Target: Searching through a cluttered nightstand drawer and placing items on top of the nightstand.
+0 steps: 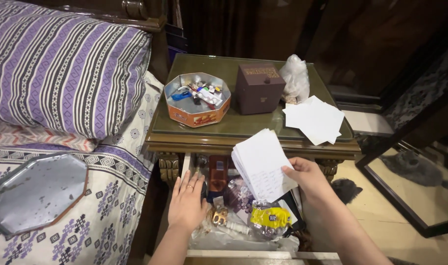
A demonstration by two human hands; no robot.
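Observation:
My right hand (pixel 306 177) grips a stack of white paper sheets (pixel 261 163) by its lower right edge, above an open drawer (pixel 243 254) of a wooden nightstand (pixel 253 140). Inside the drawer's left side, my left hand (pixel 186 202) lies palm down, fingers together, on the clutter. It wears a ring. In the drawer lie a yellow packet (pixel 270 216), clear plastic bags, a small gold item (pixel 219 216) and a dark red object (pixel 217 176). Whether the left hand grips anything is hidden.
On the nightstand stand an open octagonal tin (pixel 198 99) with several small items, a brown box (pixel 258 88), a crumpled plastic bag (pixel 296 77) and loose white sheets (pixel 314 119). A bed with a striped pillow (pixel 62 68) and the tin's lid (pixel 37 191) is at left.

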